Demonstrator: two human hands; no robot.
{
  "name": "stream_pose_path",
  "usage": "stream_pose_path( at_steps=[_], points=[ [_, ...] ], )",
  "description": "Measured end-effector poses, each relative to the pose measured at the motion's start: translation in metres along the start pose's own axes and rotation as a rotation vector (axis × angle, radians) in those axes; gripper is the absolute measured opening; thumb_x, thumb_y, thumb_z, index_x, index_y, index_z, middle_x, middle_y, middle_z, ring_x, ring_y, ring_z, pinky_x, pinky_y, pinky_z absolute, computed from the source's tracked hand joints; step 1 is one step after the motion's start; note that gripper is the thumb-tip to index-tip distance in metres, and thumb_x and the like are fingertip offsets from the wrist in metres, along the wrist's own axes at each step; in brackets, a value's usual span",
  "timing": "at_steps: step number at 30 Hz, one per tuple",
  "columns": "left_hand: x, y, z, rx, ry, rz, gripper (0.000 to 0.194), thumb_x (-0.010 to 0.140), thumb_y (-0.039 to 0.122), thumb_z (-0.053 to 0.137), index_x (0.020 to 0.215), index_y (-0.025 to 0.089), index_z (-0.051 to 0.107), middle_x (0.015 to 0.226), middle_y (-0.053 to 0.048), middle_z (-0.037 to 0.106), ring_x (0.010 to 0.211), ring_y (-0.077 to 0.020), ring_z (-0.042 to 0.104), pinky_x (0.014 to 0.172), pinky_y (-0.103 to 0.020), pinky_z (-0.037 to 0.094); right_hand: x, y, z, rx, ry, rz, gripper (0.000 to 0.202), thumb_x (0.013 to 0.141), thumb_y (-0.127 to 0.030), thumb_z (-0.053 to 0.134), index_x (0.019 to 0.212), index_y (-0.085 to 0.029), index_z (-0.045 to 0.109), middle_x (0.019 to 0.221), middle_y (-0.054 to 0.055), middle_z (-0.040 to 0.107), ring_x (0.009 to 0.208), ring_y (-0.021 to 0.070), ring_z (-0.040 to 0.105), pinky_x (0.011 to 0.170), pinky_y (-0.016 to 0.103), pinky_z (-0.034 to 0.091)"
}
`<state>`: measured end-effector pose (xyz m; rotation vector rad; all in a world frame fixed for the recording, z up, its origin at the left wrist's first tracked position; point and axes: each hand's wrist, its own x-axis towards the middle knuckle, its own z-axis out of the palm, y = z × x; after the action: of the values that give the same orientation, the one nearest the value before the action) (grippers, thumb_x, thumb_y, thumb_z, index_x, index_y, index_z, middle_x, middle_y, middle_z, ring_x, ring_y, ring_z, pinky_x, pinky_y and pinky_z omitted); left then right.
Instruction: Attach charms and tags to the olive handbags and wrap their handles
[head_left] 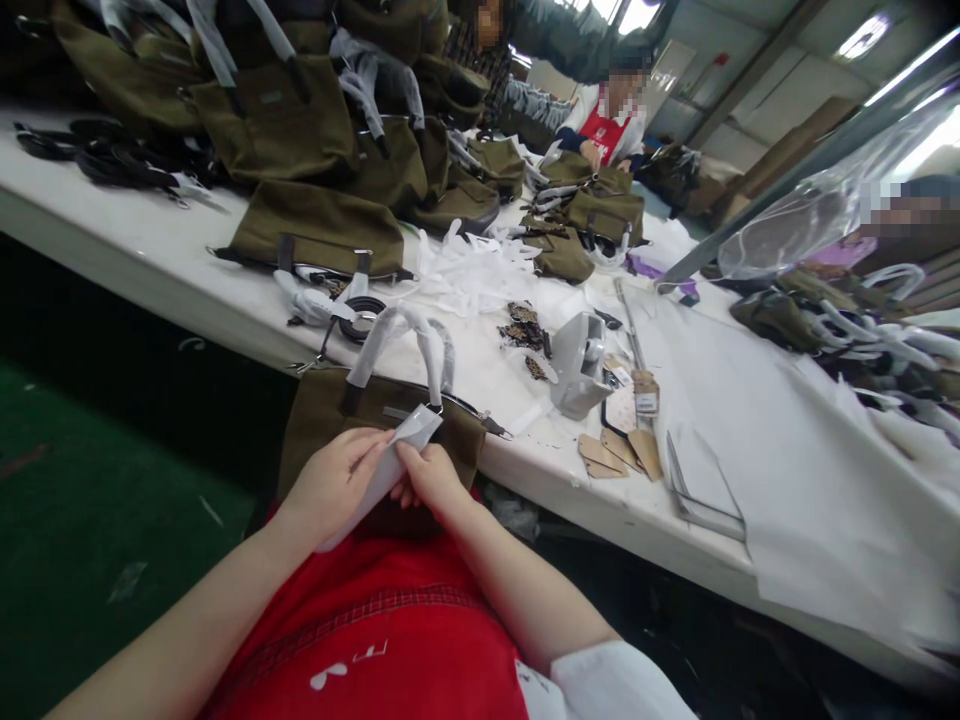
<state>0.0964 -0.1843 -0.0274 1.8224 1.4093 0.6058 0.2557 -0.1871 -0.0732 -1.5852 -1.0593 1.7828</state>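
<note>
Between my two hands is a white plastic strip (416, 426), lying slantwise over the front of an olive handbag (319, 415). My left hand (341, 482) is closed on the strip's left side, its fingers pressed together. From the right, my right hand (431, 480) pinches the same strip with the thumb on top. The strip's upper end meets a metal ring at the base of one of the handbag's wrapped handles (405, 325). The handbag rests against the table edge and my red apron, its lower part hidden behind my hands. A zipper end (495, 425) sticks out at its right.
A tape dispenser (581, 365) stands right of the handbag, near brown paper tags (600, 455) and a phone (621, 410). Another olive bag (315, 230) lies behind, before a pile of bags. White strips (472, 270) lie mid-table. A co-worker (611, 120) stands across.
</note>
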Motion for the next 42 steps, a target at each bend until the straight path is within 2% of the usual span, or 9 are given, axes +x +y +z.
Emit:
stream_pose_path(
  at_steps=[8,13,17,23,28,33,36,40,42],
  points=[
    [0.004,-0.005,0.005,0.076,0.074,-0.016,0.037,0.086,0.034,0.056,0.115,0.016,0.068,0.111,-0.008,0.068,0.099,-0.0223,0.064,0.089,-0.033,0.051,0.005,0.009,0.003,0.000,0.058,-0.069,0.046,0.089,-0.047,0.049,0.062,-0.013,0.061,0.046,0.003,0.058,0.032,0.0107,0.051,0.030,0.018,0.034],
    [0.003,0.002,0.004,0.354,0.215,0.177,0.025,0.090,0.026,0.053,0.103,0.018,0.073,0.088,-0.006,0.065,0.084,-0.0221,0.061,0.076,-0.035,0.048,0.006,0.007,0.006,0.039,0.094,-0.131,0.041,0.086,-0.044,0.050,0.061,-0.013,0.059,0.044,0.002,0.056,0.032,0.0108,0.050,0.032,0.018,0.037],
    [-0.004,0.008,0.015,0.582,0.263,0.288,0.025,0.094,0.024,0.048,0.100,0.015,0.072,0.081,-0.006,0.061,0.078,-0.0211,0.058,0.071,-0.034,0.047,0.006,0.002,0.007,0.076,0.120,-0.088,0.038,0.085,-0.039,0.047,0.057,-0.015,0.057,0.039,0.001,0.053,0.029,0.0113,0.047,0.028,0.018,0.032],
    [-0.018,0.007,0.028,0.842,0.190,0.465,0.035,0.089,0.010,0.050,0.123,0.005,0.059,0.093,-0.010,0.064,0.078,-0.0222,0.057,0.066,-0.034,0.050,0.001,0.007,0.005,0.203,0.083,-0.069,0.037,0.081,-0.039,0.045,0.055,-0.016,0.054,0.039,0.000,0.051,0.030,0.0098,0.044,0.032,0.019,0.031],
    [-0.024,0.012,0.030,0.956,0.147,0.476,0.038,0.088,0.002,0.042,0.121,0.003,0.059,0.091,-0.011,0.065,0.075,-0.0216,0.059,0.063,-0.034,0.052,-0.001,0.013,0.002,0.266,-0.045,-0.097,0.055,0.084,-0.060,0.038,0.056,-0.015,0.055,0.042,0.003,0.053,0.037,0.0108,0.049,0.041,0.020,0.039],
    [-0.021,0.019,0.032,0.895,0.072,0.505,0.032,0.087,0.002,0.043,0.109,0.006,0.066,0.091,-0.011,0.066,0.076,-0.0227,0.061,0.064,-0.036,0.054,0.001,0.003,0.005,0.182,0.089,-0.038,0.054,0.076,-0.069,0.057,0.066,-0.016,0.056,0.042,0.000,0.052,0.035,0.0114,0.046,0.036,0.021,0.035],
    [-0.020,0.015,0.020,0.739,0.104,0.456,0.032,0.087,0.007,0.050,0.116,0.010,0.063,0.096,-0.010,0.066,0.083,-0.0241,0.061,0.070,-0.038,0.056,0.002,0.000,0.005,0.177,0.097,-0.068,0.056,0.077,-0.070,0.055,0.065,-0.016,0.054,0.041,0.000,0.051,0.033,0.0110,0.045,0.034,0.021,0.033],
    [-0.031,-0.006,-0.005,0.394,0.318,0.183,0.051,0.082,0.029,0.066,0.129,0.014,0.053,0.120,-0.013,0.059,0.107,-0.0273,0.059,0.093,-0.043,0.052,0.004,0.003,0.006,0.276,0.120,-0.095,0.056,0.077,-0.071,0.055,0.067,-0.015,0.055,0.041,0.000,0.051,0.033,0.0106,0.046,0.034,0.020,0.033],
    [-0.040,-0.019,-0.013,0.183,0.332,-0.002,0.060,0.079,0.040,0.069,0.129,0.014,0.051,0.123,-0.013,0.058,0.103,-0.0258,0.062,0.091,-0.042,0.055,0.006,0.005,0.008,0.329,0.119,-0.101,0.056,0.077,-0.071,0.056,0.067,-0.015,0.054,0.040,0.000,0.051,0.034,0.0113,0.047,0.034,0.021,0.033]
  ],
)
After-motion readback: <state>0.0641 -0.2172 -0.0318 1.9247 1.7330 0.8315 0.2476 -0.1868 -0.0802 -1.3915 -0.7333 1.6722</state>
